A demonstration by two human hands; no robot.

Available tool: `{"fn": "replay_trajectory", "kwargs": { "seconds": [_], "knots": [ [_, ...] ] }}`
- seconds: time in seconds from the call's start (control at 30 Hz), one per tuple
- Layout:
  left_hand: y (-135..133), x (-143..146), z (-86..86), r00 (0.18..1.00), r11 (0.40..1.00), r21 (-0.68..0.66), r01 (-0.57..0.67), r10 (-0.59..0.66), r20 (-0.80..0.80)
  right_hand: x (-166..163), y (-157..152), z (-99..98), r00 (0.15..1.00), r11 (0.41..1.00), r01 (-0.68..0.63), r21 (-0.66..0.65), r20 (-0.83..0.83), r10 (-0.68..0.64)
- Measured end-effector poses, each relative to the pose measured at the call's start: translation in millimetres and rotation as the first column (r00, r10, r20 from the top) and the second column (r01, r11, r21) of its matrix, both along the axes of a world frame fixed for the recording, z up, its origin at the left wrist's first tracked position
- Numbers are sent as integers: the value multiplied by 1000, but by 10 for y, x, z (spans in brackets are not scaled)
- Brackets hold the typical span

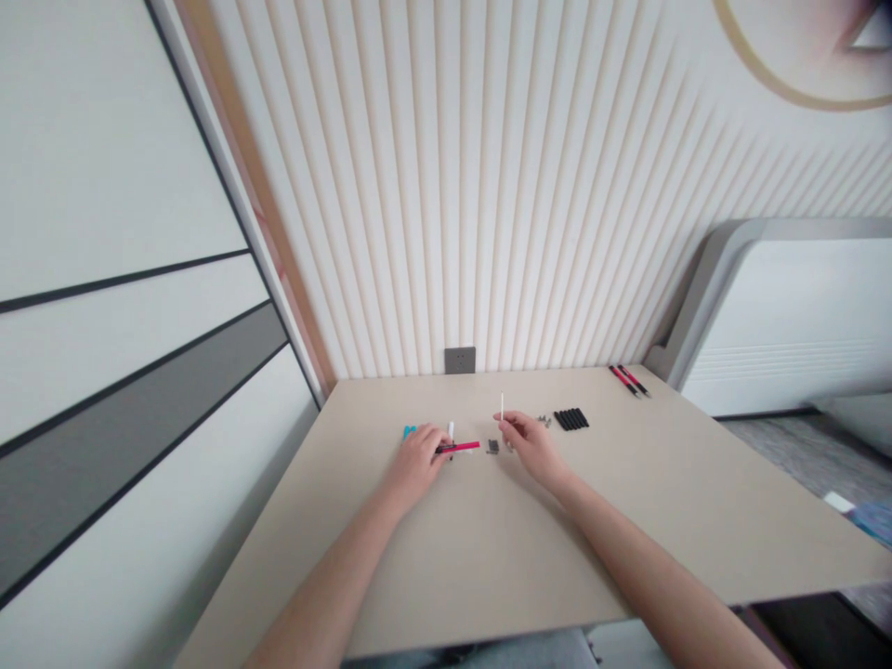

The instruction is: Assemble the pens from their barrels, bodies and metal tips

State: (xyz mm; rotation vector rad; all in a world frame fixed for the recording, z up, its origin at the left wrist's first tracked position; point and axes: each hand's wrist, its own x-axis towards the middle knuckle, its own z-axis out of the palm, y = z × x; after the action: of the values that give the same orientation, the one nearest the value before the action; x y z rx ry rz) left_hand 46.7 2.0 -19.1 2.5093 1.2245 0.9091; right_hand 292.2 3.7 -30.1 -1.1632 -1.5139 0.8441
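Observation:
My left hand (418,457) rests on the beige table (488,548) with its fingers closed round a pink pen barrel (461,447) that lies pointing right. Behind its knuckles lie teal pen parts (408,432), and a small white piece (451,430) stands beside them. My right hand (531,442) pinches a thin white refill (502,406) and holds it upright. A small grey part (493,447) lies on the table between the two hands.
A row of black pen pieces (571,419) and small metal bits (544,421) lie right of my right hand. Two red and black pens (631,380) lie at the far right corner. A grey wall socket (460,360) sits behind the table.

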Motion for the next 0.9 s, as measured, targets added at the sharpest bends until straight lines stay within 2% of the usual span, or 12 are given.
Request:
{"fn": "replay_trajectory", "kwargs": {
  "seconds": [0.1,0.17,0.37,0.5,0.67,0.9],
  "knots": [
    [0,0,-5,1000,1000,1,-1,1,3,-91,-32,-12,984,993,-110,-34,-145,104],
    [-2,3,-1,1000,1000,0,-4,4,4,-131,-48,-31,974,988,-150,-39,-175,141],
    [-23,20,28,1000,1000,1,22,-22,14,-169,-123,7,987,989,-150,-20,60,151],
    [-25,18,15,999,999,19,36,-36,-6,-168,-144,43,979,991,-134,-20,154,136],
    [-20,17,11,1000,999,32,11,-11,-15,-163,-133,39,964,986,-165,-25,206,167],
    [-36,23,47,1000,999,50,-9,10,-11,-168,-163,67,957,977,-209,-33,198,212]
  ]
}}
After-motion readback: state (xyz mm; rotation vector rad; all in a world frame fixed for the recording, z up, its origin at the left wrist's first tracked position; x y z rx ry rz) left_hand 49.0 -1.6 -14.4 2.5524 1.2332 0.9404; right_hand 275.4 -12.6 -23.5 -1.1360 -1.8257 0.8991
